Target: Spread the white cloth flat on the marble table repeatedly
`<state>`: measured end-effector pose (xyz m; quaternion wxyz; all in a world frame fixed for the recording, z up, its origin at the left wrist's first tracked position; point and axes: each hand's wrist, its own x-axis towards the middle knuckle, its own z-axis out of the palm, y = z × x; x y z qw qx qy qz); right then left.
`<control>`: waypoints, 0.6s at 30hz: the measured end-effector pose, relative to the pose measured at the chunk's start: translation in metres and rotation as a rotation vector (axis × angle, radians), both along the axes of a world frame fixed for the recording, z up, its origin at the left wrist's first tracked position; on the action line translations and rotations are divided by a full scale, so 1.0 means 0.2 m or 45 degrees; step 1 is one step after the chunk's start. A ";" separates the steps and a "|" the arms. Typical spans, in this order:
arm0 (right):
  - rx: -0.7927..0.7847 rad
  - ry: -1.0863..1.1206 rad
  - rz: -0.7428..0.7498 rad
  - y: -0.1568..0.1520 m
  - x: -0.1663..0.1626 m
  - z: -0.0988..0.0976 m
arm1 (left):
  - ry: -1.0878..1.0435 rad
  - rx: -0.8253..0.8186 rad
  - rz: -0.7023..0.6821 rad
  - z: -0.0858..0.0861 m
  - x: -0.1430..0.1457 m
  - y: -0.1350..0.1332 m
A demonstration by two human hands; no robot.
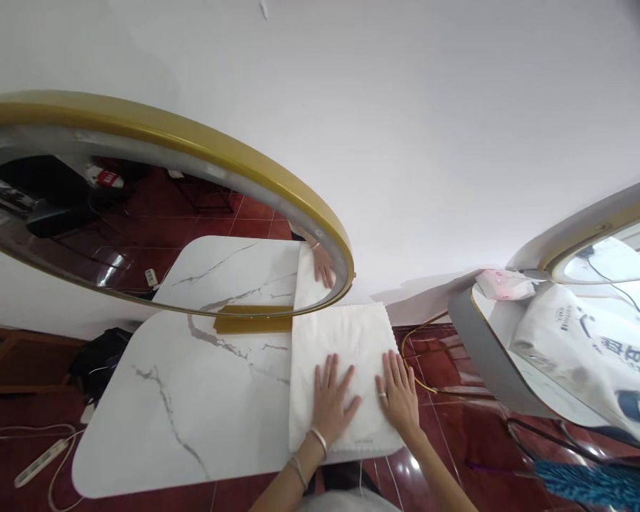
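A white cloth [346, 331], looking like a folded towel with a scalloped edge, lies flat over the right end of the marble-patterned table [229, 419]. On its middle rests my left hand [333, 402], palm down with fingers spread. My right hand [399, 395] lies flat near the cloth's right edge, fingers stretched out and a ring on one of them. Neither hand grips anything. Small dark lettering shows at the cloth's near right corner.
A gold-framed mirror [277, 185] overhangs the table's back, reflecting the cloth and a hand. To the right, a second table [491, 355] bears a printed white fabric [592, 341] and a pink-white packet [504, 284]. A power strip [41, 462] and cables lie on the red floor, left.
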<state>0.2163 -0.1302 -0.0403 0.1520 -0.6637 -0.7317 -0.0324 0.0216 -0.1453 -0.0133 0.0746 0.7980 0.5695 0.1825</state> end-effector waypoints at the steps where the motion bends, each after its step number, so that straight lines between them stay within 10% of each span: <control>1: 0.013 -0.002 0.005 0.05 0.00 0.00 | -0.006 0.003 -0.002 0.00 0.00 0.06; 8: 0.089 -0.022 0.100 0.26 0.00 0.02 | -0.008 0.005 0.182 0.01 -0.04 0.27; 18: -0.011 0.013 0.175 -0.27 -0.03 0.02 | 0.047 -0.043 0.252 -0.01 -0.12 -0.30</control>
